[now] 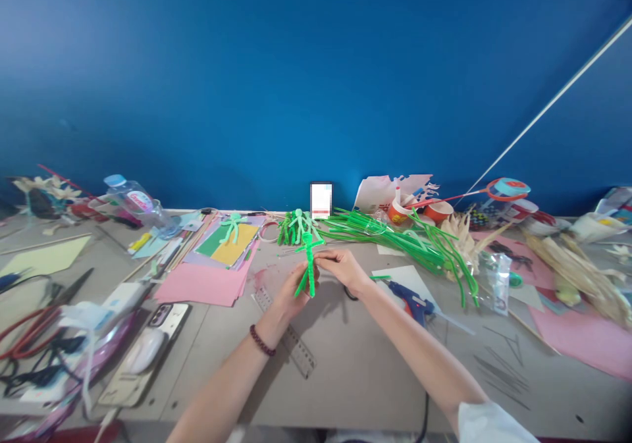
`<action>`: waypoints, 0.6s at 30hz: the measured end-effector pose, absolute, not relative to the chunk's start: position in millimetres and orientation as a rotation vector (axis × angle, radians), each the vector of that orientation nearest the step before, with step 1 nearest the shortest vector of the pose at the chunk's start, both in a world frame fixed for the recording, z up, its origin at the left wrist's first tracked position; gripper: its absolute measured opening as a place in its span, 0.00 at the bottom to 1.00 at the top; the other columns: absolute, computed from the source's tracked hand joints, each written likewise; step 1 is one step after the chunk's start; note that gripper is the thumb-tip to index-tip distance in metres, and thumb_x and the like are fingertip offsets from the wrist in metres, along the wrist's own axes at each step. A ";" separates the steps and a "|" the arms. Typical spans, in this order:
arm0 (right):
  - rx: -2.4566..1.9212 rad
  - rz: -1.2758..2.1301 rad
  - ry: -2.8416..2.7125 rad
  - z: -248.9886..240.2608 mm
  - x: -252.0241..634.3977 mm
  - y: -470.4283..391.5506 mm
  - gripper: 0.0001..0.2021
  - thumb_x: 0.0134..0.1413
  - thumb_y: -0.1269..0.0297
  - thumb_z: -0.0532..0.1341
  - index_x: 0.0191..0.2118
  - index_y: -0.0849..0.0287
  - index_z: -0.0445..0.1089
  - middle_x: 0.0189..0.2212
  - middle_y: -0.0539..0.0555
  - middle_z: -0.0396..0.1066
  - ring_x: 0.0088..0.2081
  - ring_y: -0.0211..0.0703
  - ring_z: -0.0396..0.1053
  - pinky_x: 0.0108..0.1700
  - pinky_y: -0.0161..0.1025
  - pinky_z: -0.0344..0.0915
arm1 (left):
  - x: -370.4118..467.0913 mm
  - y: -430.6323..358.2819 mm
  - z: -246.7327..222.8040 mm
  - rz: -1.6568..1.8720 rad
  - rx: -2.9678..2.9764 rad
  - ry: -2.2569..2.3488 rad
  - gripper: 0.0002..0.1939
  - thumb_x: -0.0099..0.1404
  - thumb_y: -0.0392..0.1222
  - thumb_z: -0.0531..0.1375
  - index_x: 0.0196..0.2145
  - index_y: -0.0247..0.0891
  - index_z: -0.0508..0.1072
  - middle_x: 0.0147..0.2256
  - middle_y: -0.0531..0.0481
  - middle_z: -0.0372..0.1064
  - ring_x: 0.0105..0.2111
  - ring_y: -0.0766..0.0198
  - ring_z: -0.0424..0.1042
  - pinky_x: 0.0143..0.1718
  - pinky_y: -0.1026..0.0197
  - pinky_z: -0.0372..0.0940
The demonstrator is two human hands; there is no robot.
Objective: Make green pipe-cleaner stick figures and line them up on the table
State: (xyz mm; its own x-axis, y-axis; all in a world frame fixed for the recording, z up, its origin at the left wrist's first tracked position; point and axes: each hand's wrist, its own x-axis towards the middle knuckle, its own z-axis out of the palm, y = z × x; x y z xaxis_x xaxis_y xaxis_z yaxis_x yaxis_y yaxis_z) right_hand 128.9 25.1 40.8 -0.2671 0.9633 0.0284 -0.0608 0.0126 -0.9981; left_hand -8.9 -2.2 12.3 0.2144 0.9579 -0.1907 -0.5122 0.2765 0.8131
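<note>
Both hands meet over the middle of the table at a bright green pipe-cleaner figure (311, 266), held upright with thin arms spread and two legs hanging down. My left hand (292, 295) grips it from behind at leg height, its fingers partly hidden by the figure. From the right, the closed fingertips of my right hand (342, 265) pinch at the figure's side; what exactly lies between them is too small to see. Just behind stand several similar green figures (297, 227). A clear ruler (299, 351) lies under my left forearm.
Green pipe cleaners (395, 235) lie in a bundle at the back right. A blue glue gun (412, 301) rests on white paper beside my right forearm. Pink paper (200, 284), a phone (143, 357), scissors (44, 321) and a bottle (138, 201) are leftward. A blue wall (296, 87) borders the table.
</note>
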 end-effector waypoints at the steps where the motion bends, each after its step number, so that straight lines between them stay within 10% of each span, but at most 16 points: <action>1: -0.986 1.419 -1.394 41.0 129.7 25.4 0.09 0.41 0.60 0.65 0.30 0.57 0.77 0.32 0.53 0.76 0.37 0.44 0.71 0.45 0.42 0.65 | -9.8 -2.4 12.7 1.118 0.648 0.746 0.16 0.50 0.52 0.65 0.23 0.37 0.68 0.19 0.56 0.56 0.18 0.72 0.54 0.18 0.65 0.53; 18: -1.000 1.111 -1.757 52.8 142.3 28.9 0.09 0.50 0.60 0.60 0.31 0.59 0.75 0.30 0.52 0.73 0.35 0.41 0.69 0.41 0.39 0.64 | -11.6 -2.4 18.1 1.147 0.790 0.768 0.18 0.49 0.53 0.67 0.24 0.36 0.68 0.14 0.60 0.50 0.13 0.76 0.48 0.13 0.67 0.43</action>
State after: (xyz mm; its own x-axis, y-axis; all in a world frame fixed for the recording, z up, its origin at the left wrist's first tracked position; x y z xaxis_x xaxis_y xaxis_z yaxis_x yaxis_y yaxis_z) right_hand 142.3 28.9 52.8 -0.3574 0.9088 0.2155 0.1948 0.2982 -0.9344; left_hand -11.6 -2.4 18.1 0.2322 0.9655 -0.1176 -0.4766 0.2184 0.8516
